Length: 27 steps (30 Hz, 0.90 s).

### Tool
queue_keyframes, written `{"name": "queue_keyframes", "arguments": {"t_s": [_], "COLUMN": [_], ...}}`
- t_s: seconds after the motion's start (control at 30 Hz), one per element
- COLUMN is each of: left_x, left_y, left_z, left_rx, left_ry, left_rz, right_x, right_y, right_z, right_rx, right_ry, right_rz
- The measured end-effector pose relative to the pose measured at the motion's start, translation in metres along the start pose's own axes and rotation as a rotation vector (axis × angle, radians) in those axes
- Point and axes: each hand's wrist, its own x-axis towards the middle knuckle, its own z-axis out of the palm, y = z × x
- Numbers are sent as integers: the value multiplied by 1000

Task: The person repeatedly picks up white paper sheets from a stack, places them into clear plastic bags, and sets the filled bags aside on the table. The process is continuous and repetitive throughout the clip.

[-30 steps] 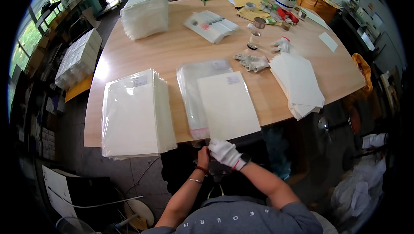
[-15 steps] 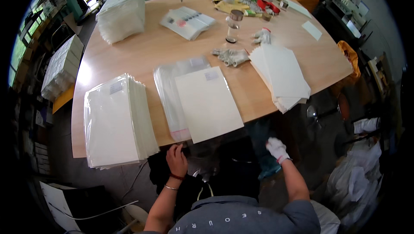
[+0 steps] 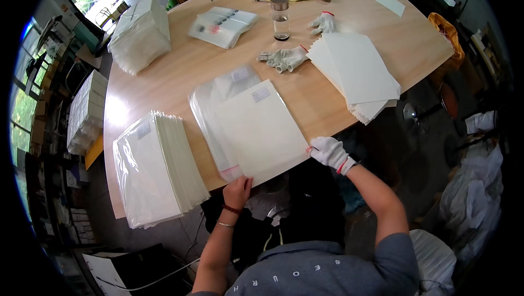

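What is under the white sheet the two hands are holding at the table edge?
A clear plastic bag lies under the white sheet, showing along its left and far sides. The left hand and gloved right hand hold the near edge. Whatever is beneath the sheet's middle is covered.

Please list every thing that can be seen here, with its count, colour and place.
table: one, light wood, centre
white sheet in clear bag: one, near edge, under both hands
stack of bagged sheets: one, white, near left
stack of plain sheets: one, white, right
loose gloves: two, white, beside the plain sheets
jar: one, clear, far centre
left hand: bare, at the bag's near corner
right hand: white glove, at the bag's right corner
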Motion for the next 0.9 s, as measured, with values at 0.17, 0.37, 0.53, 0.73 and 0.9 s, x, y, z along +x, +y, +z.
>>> {"name": "queue_keyframes", "arguments": {"t_s": [0.17,0.37,0.53,0.73,0.9], "left_x": [-4,-32,-16,-21,-75], "left_y": [7,10,16,28,-45], "left_z": [-4,6,-13,-157,-280], "left_rx": [93,-1399,-1201,-720,-654], "left_ry": [1,-12,-178,-48,425], "left_rz": [-384,-1160,-851,-447,-627], "right_x": [-5,-17,-43,-22,65], "right_y": [-27,-25,-37,-114,-251], "right_z": [18,28,25,37,36], "right_rx": [-191,650,986,945,1117], "right_ry": [147,184,107,-73,-236], "right_rz": [355,621,553,202,-58]}}
